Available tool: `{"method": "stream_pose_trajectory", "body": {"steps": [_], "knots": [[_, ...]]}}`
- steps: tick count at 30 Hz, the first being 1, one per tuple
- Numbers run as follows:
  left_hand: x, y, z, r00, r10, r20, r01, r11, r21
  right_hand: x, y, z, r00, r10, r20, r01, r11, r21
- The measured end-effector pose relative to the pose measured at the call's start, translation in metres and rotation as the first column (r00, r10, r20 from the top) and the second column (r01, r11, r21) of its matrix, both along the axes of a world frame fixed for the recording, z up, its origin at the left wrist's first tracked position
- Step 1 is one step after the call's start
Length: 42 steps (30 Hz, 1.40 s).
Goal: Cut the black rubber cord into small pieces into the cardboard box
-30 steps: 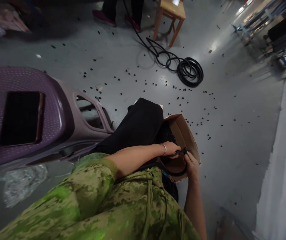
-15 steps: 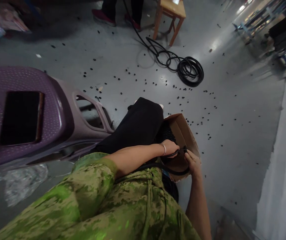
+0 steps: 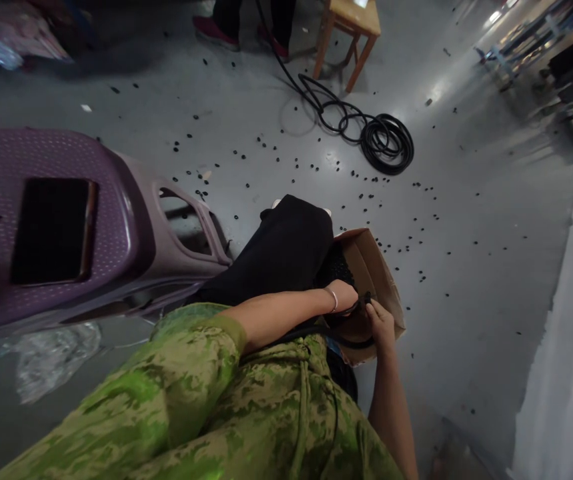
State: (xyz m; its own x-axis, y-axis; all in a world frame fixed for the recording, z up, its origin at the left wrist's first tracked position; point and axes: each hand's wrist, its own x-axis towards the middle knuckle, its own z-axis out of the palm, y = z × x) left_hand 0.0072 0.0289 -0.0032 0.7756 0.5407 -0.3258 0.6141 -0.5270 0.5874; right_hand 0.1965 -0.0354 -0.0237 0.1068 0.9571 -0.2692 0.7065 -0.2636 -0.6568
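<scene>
Left hand [image 3: 343,296] and right hand [image 3: 381,323] are held close together over the box [image 3: 387,285], presumably so that black pieces [image 3: 337,268] are caught inside; above it, the hose [image 3: 357,344] is pinched by the right, something dark [image 3: 349,311] by the left.

I can read no text, label, brand, number or sign anywhere around me. The dark rectangular phone with a brownish edge [image 3: 51,230], lying on the perforated purple plastic stool [image 3: 111,243] to my left, shows a black screen without legible characters. The open brown cardboard box [image 3: 377,270] beneath my fingers [image 3: 377,313] bears no print I can make out.
</scene>
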Motion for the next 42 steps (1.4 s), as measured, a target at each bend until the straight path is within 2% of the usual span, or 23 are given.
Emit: {"method": "stream_pose_trajectory", "body": {"steps": [6, 10, 14, 20, 24, 31, 35, 39, 42], "knots": [[-0.002, 0.002, 0.002, 0.998, 0.054, 0.009, -0.055, 0.998, 0.01, -0.002, 0.004, -0.008, 0.986, -0.058, 0.155, 0.055, 0.998, 0.022], [-0.004, 0.001, 0.006, 0.996, 0.083, 0.015, -0.083, 0.996, -0.009, -0.004, 0.006, -0.002, 0.995, -0.037, 0.088, 0.034, 0.999, 0.028], [-0.006, 0.0, 0.007, 0.993, 0.114, 0.016, -0.113, 0.992, -0.051, -0.005, 0.004, 0.005, 0.999, 0.04, -0.007, -0.04, 0.999, -0.005], [-0.005, -0.002, 0.004, 0.994, 0.107, 0.038, -0.104, 0.992, -0.066, -0.003, 0.003, 0.012, 0.992, 0.121, -0.024, -0.121, 0.993, -0.009], [-0.003, -0.002, 0.003, 0.997, 0.075, 0.024, -0.074, 0.996, -0.042, -0.002, 0.004, 0.01, 0.991, 0.135, 0.004, -0.135, 0.991, -0.002], [0.001, 0.0, -0.004, 1.0, 0.018, -0.023, -0.019, 0.999, -0.027, -0.011, 0.004, -0.002, 0.996, 0.082, 0.041, -0.082, 0.997, -0.01], [0.002, 0.0, -0.006, 0.999, 0.029, -0.039, -0.03, 0.999, -0.035, -0.014, 0.005, -0.006, 0.995, 0.068, 0.078, -0.066, 0.998, -0.021], [0.0, 0.0, -0.005, 0.997, 0.072, -0.04, -0.074, 0.996, -0.056, -0.004, 0.008, -0.007, 0.992, 0.117, 0.046, -0.116, 0.993, -0.021], [-0.001, 0.0, -0.004, 0.998, 0.052, -0.041, -0.056, 0.994, -0.094, 0.006, 0.011, -0.005, 0.977, 0.202, 0.069, -0.199, 0.979, -0.051]]}}
